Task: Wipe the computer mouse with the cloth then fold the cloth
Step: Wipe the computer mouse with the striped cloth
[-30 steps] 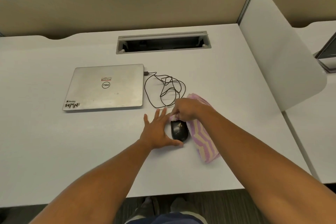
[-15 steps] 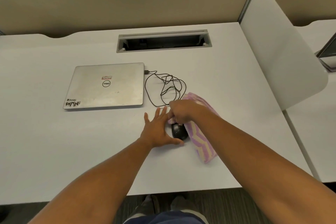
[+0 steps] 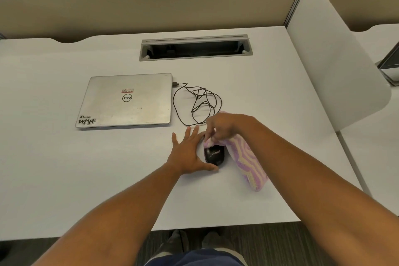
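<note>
I sit at a white desk (image 3: pixel 64 179), looking down at my two bare forearms reaching over it. A beige partition wall (image 3: pixel 151 2) runs along the far edge of the desk, and a white divider panel (image 3: pixel 336 67) stands at the desk's right side. Set into the desk near the far edge is a grey cable tray opening (image 3: pixel 195 47). Nearer to me than that opening and to its left, a closed silver laptop (image 3: pixel 127 100) lies flat with stickers on its lid. A thin black cable (image 3: pixel 195 103) runs from the laptop's right side and lies in loose loops on the desk. The pink and cream striped cloth (image 3: pixel 246 162) lies just right of the mouse, stretching toward me. My right hand (image 3: pixel 223 126) is curled around the far end of the cloth, pressing it onto the far end of the mouse. My left hand (image 3: pixel 189 153) lies flat with fingers spread, fingers against the mouse's left side and thumb tip touching its near end. The black computer mouse (image 3: pixel 214 155) sits on the desk between my two hands, nearer to me than the laptop and to its right.
</note>
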`<state>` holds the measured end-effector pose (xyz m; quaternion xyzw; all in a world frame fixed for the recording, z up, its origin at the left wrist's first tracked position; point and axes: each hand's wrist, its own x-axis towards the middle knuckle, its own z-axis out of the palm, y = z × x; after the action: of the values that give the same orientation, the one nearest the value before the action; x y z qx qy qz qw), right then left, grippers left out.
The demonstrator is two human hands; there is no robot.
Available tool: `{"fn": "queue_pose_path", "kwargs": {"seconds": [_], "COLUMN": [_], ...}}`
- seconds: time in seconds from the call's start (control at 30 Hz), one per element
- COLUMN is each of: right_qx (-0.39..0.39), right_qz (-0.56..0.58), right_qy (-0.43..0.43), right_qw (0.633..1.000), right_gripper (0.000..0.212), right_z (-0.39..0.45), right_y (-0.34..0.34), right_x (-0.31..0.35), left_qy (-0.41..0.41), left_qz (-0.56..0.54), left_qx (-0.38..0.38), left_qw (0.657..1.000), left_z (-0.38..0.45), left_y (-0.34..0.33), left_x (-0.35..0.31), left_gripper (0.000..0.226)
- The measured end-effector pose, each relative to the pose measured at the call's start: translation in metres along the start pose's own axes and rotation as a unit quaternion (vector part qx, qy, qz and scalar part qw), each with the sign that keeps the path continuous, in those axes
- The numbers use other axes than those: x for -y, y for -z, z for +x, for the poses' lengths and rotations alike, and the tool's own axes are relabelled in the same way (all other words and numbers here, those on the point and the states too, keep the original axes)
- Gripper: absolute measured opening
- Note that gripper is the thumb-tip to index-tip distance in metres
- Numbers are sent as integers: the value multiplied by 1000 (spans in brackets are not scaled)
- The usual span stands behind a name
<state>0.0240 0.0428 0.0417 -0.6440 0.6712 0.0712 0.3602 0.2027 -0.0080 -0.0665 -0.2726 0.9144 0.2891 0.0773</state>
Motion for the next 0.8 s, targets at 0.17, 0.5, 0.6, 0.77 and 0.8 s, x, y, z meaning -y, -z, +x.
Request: {"fn": "queue_pose_path", "kwargs": {"seconds": [0.17,0.5,0.6,0.77,0.8], "right_qx": [-98,-1,-87,-130,-106], "right_qz": [42,68,103,91,97], "right_qy": [-54,-55,-74,-115,-112], "right_qw": [993,996,988,981,983], "right_gripper": [29,26,28,30,30], "right_z": [-2,-1,-2,1,1], "right_y": [-4,-9,-10,-25,-25], "right_x": [-13,-17,-24,-27,-28], "left_qy": [3,5,5,9,10], "left_qz": [12,18,9,15,16], "left_qx": [2,5,7,11,11], "left_qw": [1000,1000,1000,1000,1000], "left_z": [0,0,-1,-1,-1], "left_y": [0,0,1,1,1], "left_x": [0,0,-1,-1,-2], "left_gripper": [136,137,135,136,136]}}
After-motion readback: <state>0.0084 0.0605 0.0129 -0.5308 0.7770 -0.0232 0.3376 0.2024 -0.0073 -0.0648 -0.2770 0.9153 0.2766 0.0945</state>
